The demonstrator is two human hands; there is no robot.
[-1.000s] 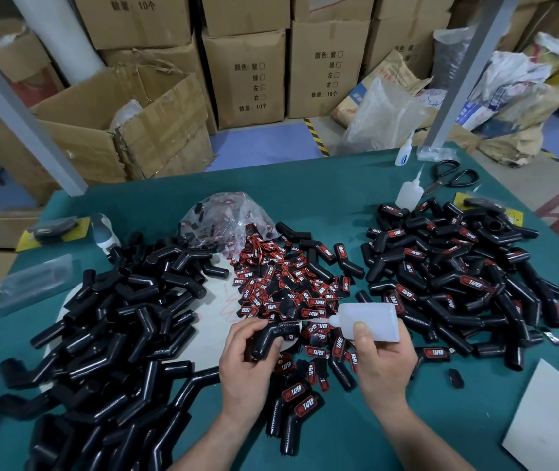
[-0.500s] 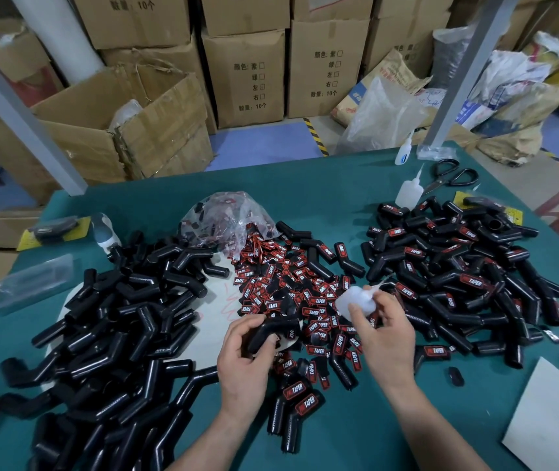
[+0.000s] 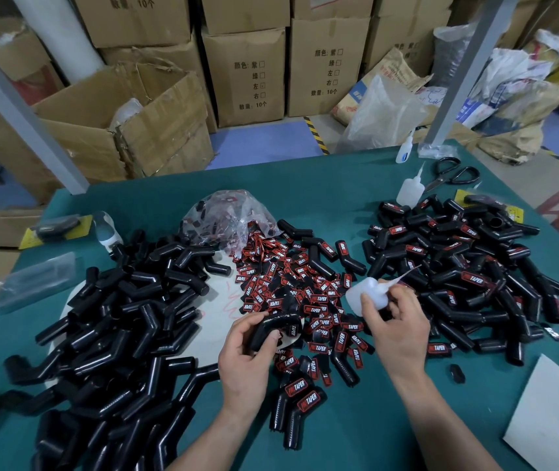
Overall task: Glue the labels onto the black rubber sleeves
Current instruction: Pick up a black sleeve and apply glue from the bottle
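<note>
clear bag (image 3: 227, 212) spilling labels (image 3: 319, 298), glue bottle (image 3: 366, 294) in right hand (image 3: 398, 329)

A green-covered table (image 3: 339, 185) filled the lower frame. At left lay a heap of plain black sleeves (image 3: 118, 317), partly over a white sheet (image 3: 217, 321). In the centre red-and-black labels (image 3: 291, 283) spilled from a clear plastic bag (image 3: 227, 215). At right sat a pile of labelled sleeves (image 3: 458, 266). Near the upper right stood a white glue bottle (image 3: 407, 192), with scissors (image 3: 454, 175) just beside it. A white card (image 3: 556, 419) lay at lower right, and a yellow card (image 3: 30, 236) at far left.
</note>
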